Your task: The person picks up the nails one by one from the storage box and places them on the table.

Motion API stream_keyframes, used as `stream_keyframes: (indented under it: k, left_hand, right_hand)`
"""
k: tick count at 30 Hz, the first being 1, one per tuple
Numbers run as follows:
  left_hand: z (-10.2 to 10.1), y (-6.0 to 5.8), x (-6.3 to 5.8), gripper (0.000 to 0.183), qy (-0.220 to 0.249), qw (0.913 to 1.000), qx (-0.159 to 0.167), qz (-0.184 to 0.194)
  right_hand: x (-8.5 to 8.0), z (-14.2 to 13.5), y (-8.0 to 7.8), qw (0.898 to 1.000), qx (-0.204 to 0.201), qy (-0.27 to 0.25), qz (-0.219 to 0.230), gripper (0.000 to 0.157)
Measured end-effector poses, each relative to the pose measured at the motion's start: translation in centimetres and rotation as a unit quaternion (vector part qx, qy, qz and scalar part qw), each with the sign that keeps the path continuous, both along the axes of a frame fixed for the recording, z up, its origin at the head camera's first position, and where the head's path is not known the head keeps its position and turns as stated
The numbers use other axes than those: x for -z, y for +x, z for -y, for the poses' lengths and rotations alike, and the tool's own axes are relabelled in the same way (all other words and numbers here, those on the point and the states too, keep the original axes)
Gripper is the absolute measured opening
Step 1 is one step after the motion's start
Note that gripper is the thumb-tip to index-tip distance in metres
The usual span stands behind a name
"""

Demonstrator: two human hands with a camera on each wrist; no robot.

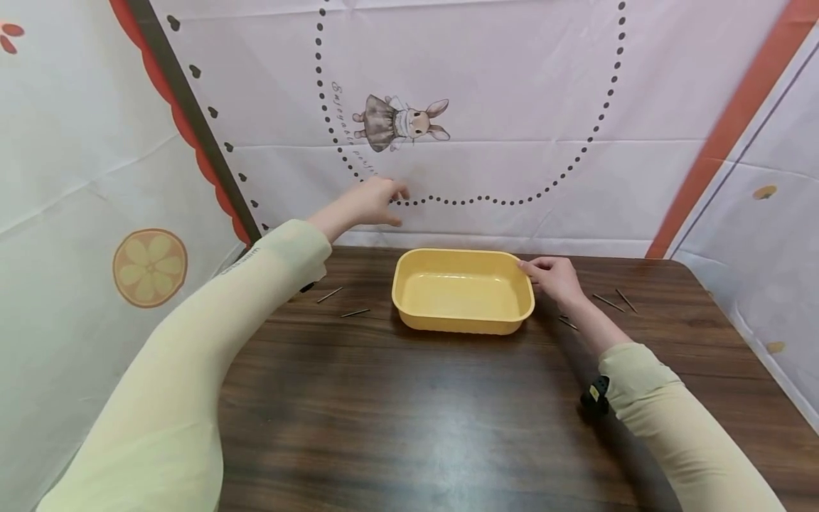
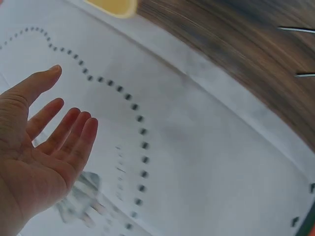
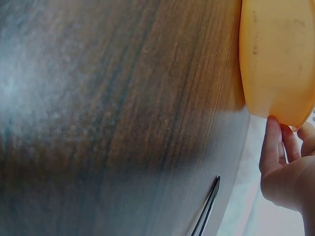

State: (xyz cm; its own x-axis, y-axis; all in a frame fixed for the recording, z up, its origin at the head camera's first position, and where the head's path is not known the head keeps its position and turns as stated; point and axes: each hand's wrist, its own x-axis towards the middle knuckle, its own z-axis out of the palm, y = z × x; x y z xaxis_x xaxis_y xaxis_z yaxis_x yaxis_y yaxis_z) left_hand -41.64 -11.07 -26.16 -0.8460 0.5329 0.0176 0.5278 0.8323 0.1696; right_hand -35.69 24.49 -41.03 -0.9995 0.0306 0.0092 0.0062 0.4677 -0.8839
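A yellow rectangular plastic tub (image 1: 461, 323) with rounded corners stands at the far side of the wooden table; nothing lies inside it. My right hand (image 1: 555, 279) pinches its right end at the rim. In the right wrist view, the fingertips of that hand (image 3: 288, 177) touch the outside of the tub (image 3: 278, 59). My left hand (image 1: 374, 200) is raised in the air, left of and beyond the tub. Its fingers are loosely bent and hold nothing, and the palm of this hand (image 2: 47, 162) shows in the left wrist view.
Thin metal rods lie on the dark wooden table (image 1: 409, 412): one rod (image 1: 329, 295) and another rod (image 1: 355, 313) left of the tub, several more, such as this rod (image 1: 609, 303), at the right. A printed cloth (image 1: 512, 92) hangs behind the table and along its sides.
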Motion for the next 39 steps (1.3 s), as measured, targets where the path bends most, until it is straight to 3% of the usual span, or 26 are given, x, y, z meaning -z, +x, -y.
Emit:
stream_keyframes:
  k: [4,8,20,28,32,39]
  left_hand:
    - [-2.0,0.3,-0.1,0.054,-0.016,0.9997,0.019,0.003]
    - [-3.5,0.6,0.4,0.051,-0.034,0.9986,0.039,0.003]
    - [-7.6,3.0,5.0,0.049,-0.085,0.9867,0.128,0.053]
    - [-8.7,3.3,6.2,0.048,-0.093,0.981,0.159,0.062]
    - [-9.3,3.3,7.0,0.049,-0.115,0.9742,0.186,0.055]
    - [-10.5,4.2,9.2,0.05,-0.125,0.9522,0.259,0.104]
  right_hand:
    - [-0.1,0.1,-0.1,1.0,0.002,0.005,0.01,0.048]
    - [-0.1,0.0,-0.1,1.0,0.006,0.001,0.018,0.048]
    - [0.1,0.0,-0.1,1.0,0.011,-0.01,0.021,0.046]
    - [-0.1,0.0,-0.2,1.0,0.014,-0.005,0.02,0.047]
    - [-0.2,-0.1,-0.2,1.0,0.015,-0.003,0.019,0.047]
    - [-0.1,-0.1,-0.3,1.0,0.007,-0.004,0.015,0.048]
